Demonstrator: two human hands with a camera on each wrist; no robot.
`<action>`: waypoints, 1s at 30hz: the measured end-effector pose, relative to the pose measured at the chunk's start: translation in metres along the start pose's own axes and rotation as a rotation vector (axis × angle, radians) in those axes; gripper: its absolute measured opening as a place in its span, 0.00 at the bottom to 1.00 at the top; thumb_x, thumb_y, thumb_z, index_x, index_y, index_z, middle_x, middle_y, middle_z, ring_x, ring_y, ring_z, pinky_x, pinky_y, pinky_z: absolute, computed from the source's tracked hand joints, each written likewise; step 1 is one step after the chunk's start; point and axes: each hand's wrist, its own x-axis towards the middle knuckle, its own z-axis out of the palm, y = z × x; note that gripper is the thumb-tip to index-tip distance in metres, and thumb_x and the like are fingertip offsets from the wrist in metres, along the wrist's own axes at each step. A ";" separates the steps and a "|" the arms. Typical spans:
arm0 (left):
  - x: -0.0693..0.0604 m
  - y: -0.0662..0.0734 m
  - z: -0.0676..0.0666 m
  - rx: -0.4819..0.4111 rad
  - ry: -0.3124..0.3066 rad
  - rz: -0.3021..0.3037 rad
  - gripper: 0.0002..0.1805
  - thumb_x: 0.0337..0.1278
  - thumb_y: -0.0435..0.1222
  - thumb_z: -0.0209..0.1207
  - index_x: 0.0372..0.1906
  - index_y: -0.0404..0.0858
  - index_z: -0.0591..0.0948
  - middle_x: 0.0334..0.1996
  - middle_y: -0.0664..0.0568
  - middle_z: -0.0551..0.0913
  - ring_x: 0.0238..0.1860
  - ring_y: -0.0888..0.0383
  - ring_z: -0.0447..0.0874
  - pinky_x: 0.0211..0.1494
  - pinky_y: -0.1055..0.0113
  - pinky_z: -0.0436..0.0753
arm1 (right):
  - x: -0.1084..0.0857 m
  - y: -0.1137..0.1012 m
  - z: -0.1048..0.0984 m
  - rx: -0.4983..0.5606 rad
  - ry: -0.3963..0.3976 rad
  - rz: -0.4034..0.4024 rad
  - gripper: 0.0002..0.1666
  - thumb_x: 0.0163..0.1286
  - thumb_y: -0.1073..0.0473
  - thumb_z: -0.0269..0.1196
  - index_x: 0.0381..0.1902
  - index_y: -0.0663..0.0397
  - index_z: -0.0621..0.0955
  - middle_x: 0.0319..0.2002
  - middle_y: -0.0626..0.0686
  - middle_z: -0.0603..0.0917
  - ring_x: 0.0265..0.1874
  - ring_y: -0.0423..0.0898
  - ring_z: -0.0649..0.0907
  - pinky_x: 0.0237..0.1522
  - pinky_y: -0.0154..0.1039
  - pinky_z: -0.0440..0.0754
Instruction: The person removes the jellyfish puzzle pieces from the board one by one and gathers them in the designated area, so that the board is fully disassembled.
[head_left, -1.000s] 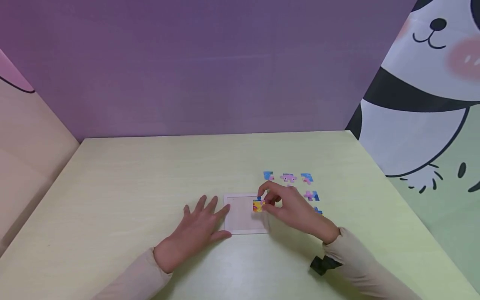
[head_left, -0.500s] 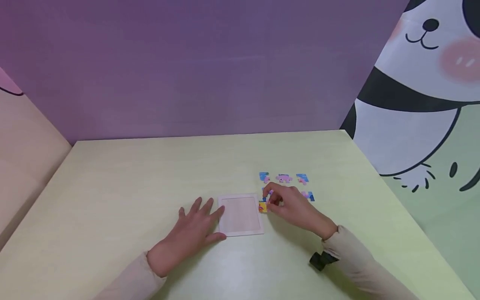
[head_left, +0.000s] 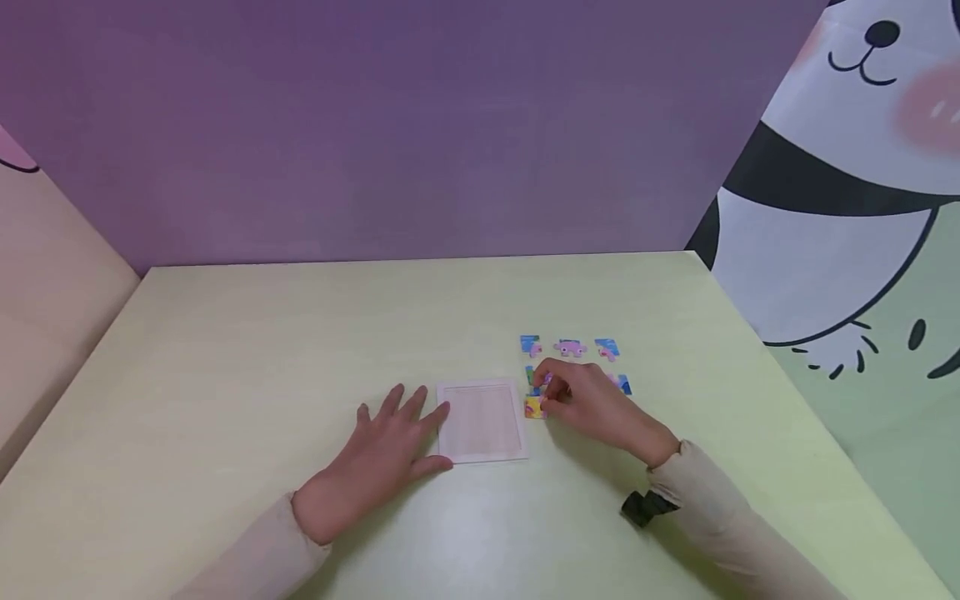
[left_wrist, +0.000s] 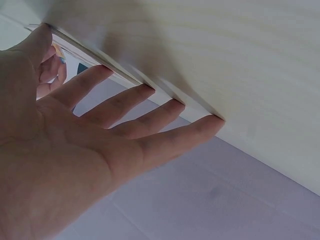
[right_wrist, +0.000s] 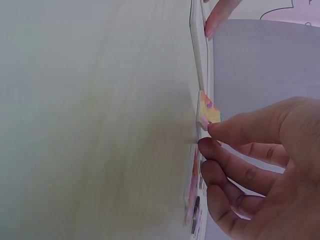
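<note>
In the head view, my right hand (head_left: pixel 600 412) pinches a yellow puzzle piece (head_left: pixel 533 407) just right of a pale pink square frame (head_left: pixel 483 457). The right wrist view shows thumb and fingers at the edge of this piece (right_wrist: pixel 207 111), low over the table; whether it touches the table I cannot tell. My left hand (head_left: pixel 375 471) lies with fingers spread, its thumb and index fingertip touching the frame's left edge. In the left wrist view the fingers of the left hand (left_wrist: pixel 100 125) are straight, their tips against the table.
Several puzzle pieces lie in rows behind and under my right hand, among them a pink-faced piece (head_left: pixel 571 347) and blue corner pieces (head_left: pixel 607 347). The pale table (head_left: pixel 300 333) ends at a purple wall (head_left: pixel 412 133). A panda picture (head_left: pixel 847 167) covers the right wall.
My right hand has carried the yellow puzzle piece from above the frame rightward and down beside it. The left hand has stayed at the frame's left edge. The head view has shifted slightly.
</note>
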 end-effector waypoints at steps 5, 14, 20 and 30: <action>0.004 -0.002 -0.003 0.022 0.030 0.018 0.37 0.59 0.59 0.62 0.69 0.46 0.74 0.67 0.39 0.71 0.69 0.31 0.64 0.53 0.26 0.70 | 0.003 -0.006 -0.007 -0.014 -0.007 0.019 0.11 0.64 0.68 0.68 0.43 0.55 0.81 0.28 0.46 0.82 0.28 0.41 0.79 0.31 0.35 0.79; 0.001 -0.003 -0.002 -0.019 -0.019 -0.009 0.37 0.59 0.59 0.62 0.70 0.46 0.73 0.69 0.39 0.69 0.70 0.30 0.61 0.56 0.25 0.67 | 0.002 -0.008 0.000 -0.029 -0.051 0.047 0.08 0.65 0.68 0.64 0.42 0.57 0.80 0.28 0.45 0.81 0.28 0.43 0.77 0.30 0.36 0.78; -0.001 -0.003 0.000 -0.015 -0.009 -0.008 0.37 0.60 0.60 0.60 0.70 0.46 0.73 0.69 0.39 0.69 0.71 0.31 0.60 0.57 0.25 0.66 | 0.003 -0.010 0.003 -0.069 -0.056 0.024 0.07 0.62 0.70 0.65 0.36 0.55 0.81 0.29 0.45 0.79 0.34 0.46 0.75 0.36 0.38 0.77; 0.000 -0.002 -0.001 -0.027 -0.023 -0.007 0.37 0.61 0.58 0.61 0.71 0.45 0.73 0.70 0.39 0.68 0.71 0.30 0.60 0.57 0.25 0.66 | 0.000 -0.009 0.005 -0.104 -0.046 0.002 0.06 0.64 0.71 0.64 0.36 0.56 0.82 0.30 0.44 0.79 0.34 0.45 0.74 0.37 0.37 0.77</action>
